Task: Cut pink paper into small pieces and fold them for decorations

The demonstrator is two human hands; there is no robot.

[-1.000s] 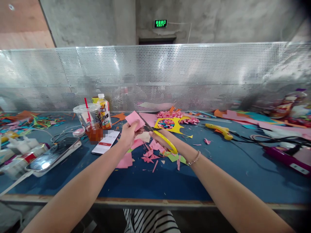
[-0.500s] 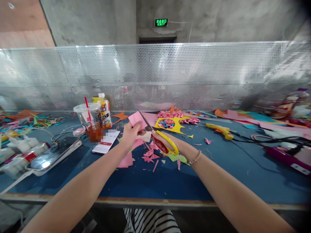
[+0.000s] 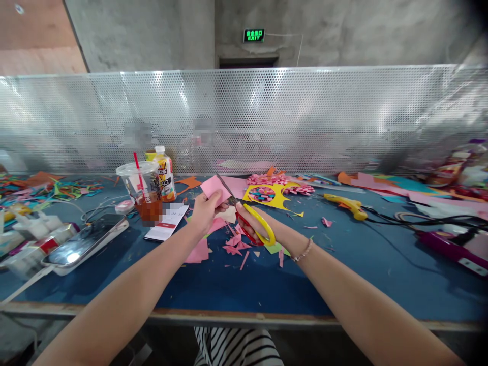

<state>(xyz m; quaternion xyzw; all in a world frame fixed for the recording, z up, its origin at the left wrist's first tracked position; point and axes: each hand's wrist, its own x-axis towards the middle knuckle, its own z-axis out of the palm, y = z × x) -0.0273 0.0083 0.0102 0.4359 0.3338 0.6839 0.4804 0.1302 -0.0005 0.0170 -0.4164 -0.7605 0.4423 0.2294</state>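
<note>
My left hand [image 3: 204, 211] pinches a small pink paper square [image 3: 214, 186] and holds it up above the blue table [image 3: 236, 284]. My right hand [image 3: 263, 226] grips yellow-and-red-handled scissors [image 3: 249, 223]; their blades point up and to the left and meet the right edge of the pink paper. Under both hands lie pink paper scraps [image 3: 234, 244] and a few green ones.
A plastic cup with a red straw [image 3: 143, 190], a juice bottle [image 3: 164, 175], a white card [image 3: 166, 222] and a phone on a power bank [image 3: 84, 244] stand at left. A yellow paper cutout [image 3: 272, 195], a yellow glue gun [image 3: 346, 204] and cables lie at right. A perforated metal screen runs behind.
The scissor handles have spread, so the red loop now shows. My right hand has shifted slightly left and up along the paper's edge. The left hand has barely moved.
</note>
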